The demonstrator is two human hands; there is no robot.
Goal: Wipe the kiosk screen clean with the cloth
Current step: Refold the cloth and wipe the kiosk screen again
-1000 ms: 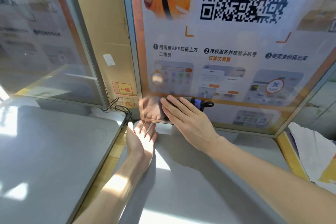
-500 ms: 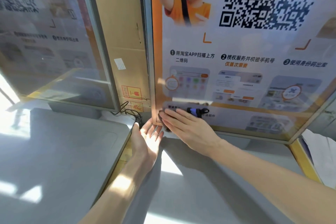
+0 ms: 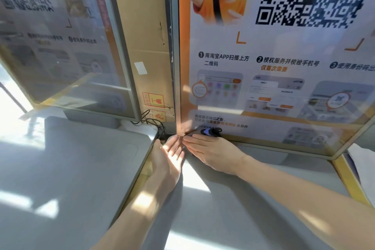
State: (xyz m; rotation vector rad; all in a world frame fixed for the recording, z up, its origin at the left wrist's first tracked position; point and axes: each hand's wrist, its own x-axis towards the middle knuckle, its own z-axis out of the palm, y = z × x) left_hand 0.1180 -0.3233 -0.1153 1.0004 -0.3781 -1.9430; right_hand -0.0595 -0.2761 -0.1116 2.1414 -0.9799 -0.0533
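Kiosk screen (image 3: 284, 79) stood upright on the grey counter (image 3: 233, 209), glossy and rigid; we judged it needed light, flat pressure. Our right hand (image 3: 211, 152) lay flat at its lower-left corner, any cloth hidden beneath. Our left hand (image 3: 168, 154) was cupped open beside it.

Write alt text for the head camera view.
A person's right hand lies flat at the bottom left corner of a kiosk screen showing a QR code and instructions, while the open left hand is cupped just below that corner. No cloth is clearly visible; a second screen stands left.
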